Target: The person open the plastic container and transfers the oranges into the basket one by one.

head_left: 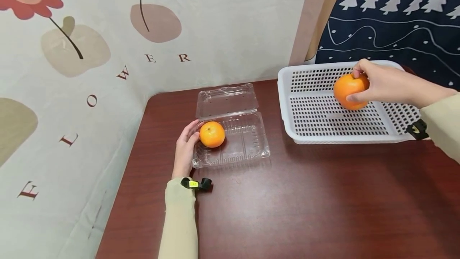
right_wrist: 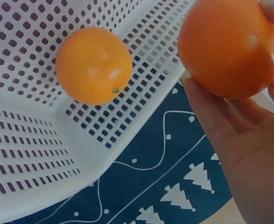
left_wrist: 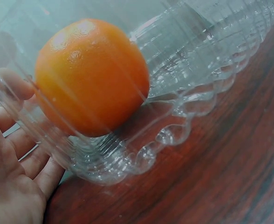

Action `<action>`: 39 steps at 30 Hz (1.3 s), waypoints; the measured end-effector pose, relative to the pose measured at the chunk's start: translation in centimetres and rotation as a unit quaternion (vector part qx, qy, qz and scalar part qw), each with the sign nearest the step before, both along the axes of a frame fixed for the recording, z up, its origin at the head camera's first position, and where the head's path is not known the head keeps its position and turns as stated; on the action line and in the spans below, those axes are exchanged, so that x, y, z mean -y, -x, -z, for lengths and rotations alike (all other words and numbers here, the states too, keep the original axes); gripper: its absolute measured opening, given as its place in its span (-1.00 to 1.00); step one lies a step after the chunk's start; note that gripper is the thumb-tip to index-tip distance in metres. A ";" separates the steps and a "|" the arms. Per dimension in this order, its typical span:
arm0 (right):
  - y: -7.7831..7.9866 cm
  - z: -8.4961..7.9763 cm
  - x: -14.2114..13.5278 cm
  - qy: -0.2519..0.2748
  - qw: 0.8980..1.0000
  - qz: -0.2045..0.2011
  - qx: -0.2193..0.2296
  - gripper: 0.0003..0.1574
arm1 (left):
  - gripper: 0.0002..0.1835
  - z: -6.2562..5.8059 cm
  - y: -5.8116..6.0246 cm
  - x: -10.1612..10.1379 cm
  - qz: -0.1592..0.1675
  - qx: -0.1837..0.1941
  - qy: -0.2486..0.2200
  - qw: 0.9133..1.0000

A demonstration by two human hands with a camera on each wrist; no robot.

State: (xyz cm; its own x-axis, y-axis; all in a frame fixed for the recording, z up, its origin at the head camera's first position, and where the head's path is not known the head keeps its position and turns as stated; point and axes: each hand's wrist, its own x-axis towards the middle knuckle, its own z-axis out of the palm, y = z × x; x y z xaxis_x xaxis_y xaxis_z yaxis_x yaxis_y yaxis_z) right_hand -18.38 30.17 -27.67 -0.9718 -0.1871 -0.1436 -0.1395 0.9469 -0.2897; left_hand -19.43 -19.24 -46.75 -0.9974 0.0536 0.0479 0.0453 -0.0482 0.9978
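Observation:
My right hand (head_left: 382, 81) grips an orange (head_left: 350, 91) between thumb and fingers, over the white perforated plastic basket (head_left: 287, 119) in the head view. A second orange (right_wrist: 94, 65) lies inside that basket in the right wrist view; in the head view it is hidden behind my hand and arm. At the left side of a clear plastic clamshell box (head_left: 233, 141), my left hand (head_left: 185, 143) holds the box's edge, fingers along the outside of its wall. Another orange (head_left: 212, 134) sits in the left part of the box, right beside my left thumb.
The box's hinged lid (head_left: 227, 101) lies open toward the wall. A pale cloth (head_left: 233, 43) with printed flowers and letters hangs behind the brown table (head_left: 287, 211). Dark blue fabric (head_left: 388, 31) with white trees stands behind the basket.

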 end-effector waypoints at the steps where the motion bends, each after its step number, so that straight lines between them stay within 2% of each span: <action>1: 0.1 0.0 0.0 -0.001 1.000 0.001 0.002 -0.17 | -0.60 -0.1 0.0 0.0 0.001 0.000 -0.001 1.000; 10: 1.4 0.4 0.3 0.014 1.000 0.006 0.016 -0.14 | -0.59 -1.5 -0.6 -0.3 0.003 -0.004 0.003 1.000; 14: 2.0 0.6 0.5 0.027 0.999 0.010 0.032 -0.12 | -0.59 -1.2 -0.6 -0.2 0.000 -0.003 0.001 1.000; 22: 3.2 1.0 0.9 0.033 0.999 0.011 0.026 -0.12 | -0.61 0.0 0.0 0.1 -0.007 -0.006 0.013 1.000; 39: 5.2 2.3 2.4 0.041 0.998 0.017 0.040 -0.08 | -0.60 0.0 0.0 0.1 -0.001 0.001 0.013 1.000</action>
